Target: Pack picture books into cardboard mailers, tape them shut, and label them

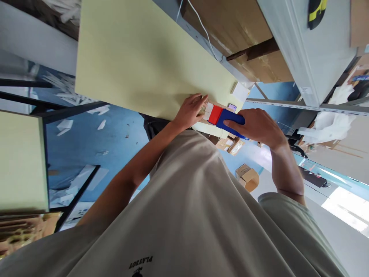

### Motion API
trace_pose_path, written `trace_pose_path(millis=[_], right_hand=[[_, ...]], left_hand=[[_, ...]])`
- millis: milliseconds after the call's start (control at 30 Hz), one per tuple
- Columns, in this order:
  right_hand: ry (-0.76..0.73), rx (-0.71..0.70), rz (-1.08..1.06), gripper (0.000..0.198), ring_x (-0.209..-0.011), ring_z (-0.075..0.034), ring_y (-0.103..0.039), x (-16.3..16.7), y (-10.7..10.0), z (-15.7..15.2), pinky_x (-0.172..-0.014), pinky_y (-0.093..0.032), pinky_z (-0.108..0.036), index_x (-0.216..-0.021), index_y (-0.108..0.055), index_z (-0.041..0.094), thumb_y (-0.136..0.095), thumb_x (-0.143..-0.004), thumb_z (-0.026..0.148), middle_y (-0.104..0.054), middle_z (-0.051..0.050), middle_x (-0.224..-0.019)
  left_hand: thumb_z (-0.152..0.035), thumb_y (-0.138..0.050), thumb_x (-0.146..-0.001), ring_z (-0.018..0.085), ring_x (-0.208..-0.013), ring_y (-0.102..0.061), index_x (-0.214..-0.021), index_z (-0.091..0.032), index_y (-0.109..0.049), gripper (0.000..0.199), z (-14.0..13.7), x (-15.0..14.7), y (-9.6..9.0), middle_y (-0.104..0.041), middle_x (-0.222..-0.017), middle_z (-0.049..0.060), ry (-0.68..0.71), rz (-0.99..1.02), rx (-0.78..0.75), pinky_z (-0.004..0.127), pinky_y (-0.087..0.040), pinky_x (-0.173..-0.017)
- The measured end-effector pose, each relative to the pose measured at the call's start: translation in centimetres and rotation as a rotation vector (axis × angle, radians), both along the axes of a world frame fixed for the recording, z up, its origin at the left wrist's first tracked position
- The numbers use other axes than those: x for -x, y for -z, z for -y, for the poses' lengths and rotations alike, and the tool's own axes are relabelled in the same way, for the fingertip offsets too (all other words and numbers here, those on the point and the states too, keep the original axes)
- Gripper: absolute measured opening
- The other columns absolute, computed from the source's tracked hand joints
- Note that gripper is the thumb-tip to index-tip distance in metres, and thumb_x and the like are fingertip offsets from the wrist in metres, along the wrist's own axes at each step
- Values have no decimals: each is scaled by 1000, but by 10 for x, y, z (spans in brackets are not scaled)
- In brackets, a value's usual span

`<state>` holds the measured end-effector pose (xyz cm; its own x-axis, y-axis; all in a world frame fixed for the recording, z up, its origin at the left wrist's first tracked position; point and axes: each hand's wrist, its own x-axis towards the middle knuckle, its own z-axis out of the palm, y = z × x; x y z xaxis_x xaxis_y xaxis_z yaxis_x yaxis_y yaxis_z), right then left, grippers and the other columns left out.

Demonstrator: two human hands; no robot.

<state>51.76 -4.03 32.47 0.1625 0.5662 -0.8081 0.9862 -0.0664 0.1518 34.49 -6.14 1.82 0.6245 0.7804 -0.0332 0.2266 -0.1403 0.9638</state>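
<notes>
My right hand [261,125] is wrapped round a blue-and-red tool [230,120] that looks like a tape dispenser. Its red end [215,114] points toward my left hand [190,111]. Between the fingers and thumb of that left hand is the end of a small pale box-like piece [208,110], which lies at the edge of the pale yellow table [138,57]. The tool's red end is right beside or over this piece; whether they touch cannot be made out. A phone [231,107] lies just behind the tool.
A white box [240,91] stands at the table's far right end. Large cardboard boxes [230,30] and a grey metal shelf [305,50] border the far side. On the blue floor are paper scraps [65,125] and an open carton [247,177]. Another table [21,161] stands at left.
</notes>
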Motion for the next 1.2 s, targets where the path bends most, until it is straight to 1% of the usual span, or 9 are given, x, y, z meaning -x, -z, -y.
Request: trace_pose_path(millis=[267,433,533,600,667,733,800,1033,1200], right_hand=[[9,111,20,74,-89,-34,-79,-73,55,17,-78,-50,-40,-94,-82,19,-55,-109,86,-81,-16,-85],[53,87,10,78,-104,-40,-82,-80,98,21,-87,-57,-44,-113,-86,12,-64,-106,86,-87,-25,-106],[81,52,-36,80,-115,-43,-83,-82,113,23,-96,-61,-46,-125,-86,12,-73,-100,86,-88,-28,-116],[97,36,-68,81,-121,-44,-82,-84,118,24,-100,-62,-47,-131,-85,11,-75,-100,85,-87,-29,-125],[101,24,-92,83,-126,-45,-81,-88,121,25,-102,-62,-48,-136,-83,8,-74,-101,83,-85,-31,-134],[102,18,-110,86,-130,-47,-80,-91,123,26,-104,-62,-49,-139,-82,6,-75,-102,82,-84,-33,-139],[108,7,-125,87,-131,-48,-80,-92,126,26,-106,-62,-51,-140,-81,5,-76,-101,82,-83,-34,-138],[141,-35,-296,83,-130,-45,-80,-49,137,14,-109,-61,-48,-147,-79,8,-76,-103,78,-85,-30,-135],[117,-48,-322,69,-131,-46,-79,-23,135,-2,-111,-61,-51,-150,-78,7,-74,-108,61,-84,-30,-137]], left_hand=[[-16,-84,-94,45,-166,-54,-185,-23,-45,99,-5,6,0,-76,-157,16,41,-45,-82,69,-39,-147],[-15,-87,-94,44,-170,-52,-182,-23,-50,96,-1,13,-3,-70,-167,18,55,-115,-100,66,-37,-149],[-21,-93,-93,42,-169,-55,-176,-23,-56,91,11,13,-6,-61,-178,20,-101,-177,-49,59,-47,-144],[-30,-98,-92,38,-154,-70,-167,-23,-65,82,21,9,-8,-66,-172,20,-298,-214,68,51,-60,-129],[-41,-98,-95,32,-128,-83,-145,-22,-79,57,28,1,-8,-82,-148,17,-471,-248,208,44,-67,-111],[-45,-93,-99,29,-106,-86,-117,-22,-87,30,32,-7,-8,-90,-116,11,-572,-284,281,40,-67,-100],[-43,-89,-100,28,-97,-86,-99,-24,-89,19,30,-11,-9,-90,-98,7,-624,-306,275,39,-65,-95],[-43,-82,-99,26,-98,-82,-92,-24,-86,20,2,27,-19,-90,-96,5,-753,-387,196,34,-60,-87],[-42,-82,-103,22,-98,-81,-94,-24,-82,20,-10,33,-20,-88,-103,6,-779,-407,151,29,-57,-89]])
